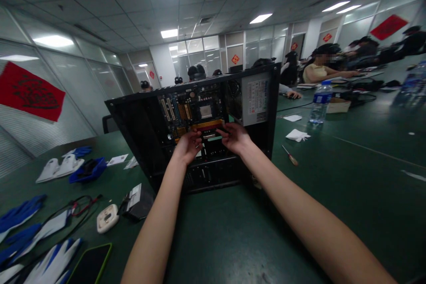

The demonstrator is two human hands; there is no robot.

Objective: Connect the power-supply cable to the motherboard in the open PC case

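An open black computer case [213, 169] stands upright on the table, its inside facing me. Within it are a motherboard [181, 108] with a bare square processor socket [205, 111], and a grey power supply [255, 97] at upper right. Both my hands reach into the case, one at each end of the yellow and red memory slots [211, 124]. My left hand [190, 145] has its fingers curled in at the left end. At the right end, my right hand [235, 136] bends its thumb and fingers together. Whatever lies in their fingertips is too small and dark to make out.
A boxy dark drive [138, 202], a white round-cornered device [107, 218], a phone [89, 264], gloves [53, 259] and a blue tray [88, 171] lie left. On the right are a brush [290, 155], crumpled tissue [297, 135] and a water bottle [320, 103]. People sit beyond.
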